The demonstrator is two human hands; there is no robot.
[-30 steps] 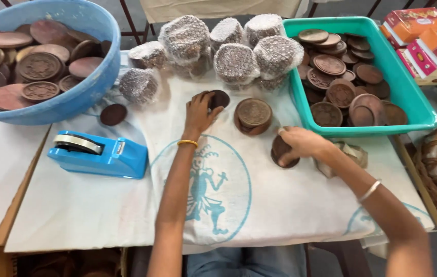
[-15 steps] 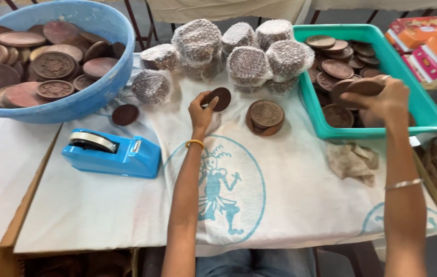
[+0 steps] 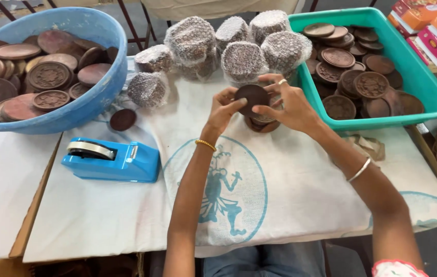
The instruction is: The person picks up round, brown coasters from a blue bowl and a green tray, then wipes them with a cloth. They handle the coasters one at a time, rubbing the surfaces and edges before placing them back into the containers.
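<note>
R hand [image 3: 292,105] back from the green tray [image 3: 433,110], now meets L hand [image 3: 223,107]; both grips clamped on one brown disc [image 3: 252,96] above the small stack [image 3: 262,123] on desk, so stack grows.

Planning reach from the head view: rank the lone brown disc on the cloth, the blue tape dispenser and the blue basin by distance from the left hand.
From the left hand:
1. Lone brown disc, on the cloth to its left.
2. Blue tape dispenser, lower left.
3. Blue basin, far left; its near rim roughly ties with the dispenser.
</note>
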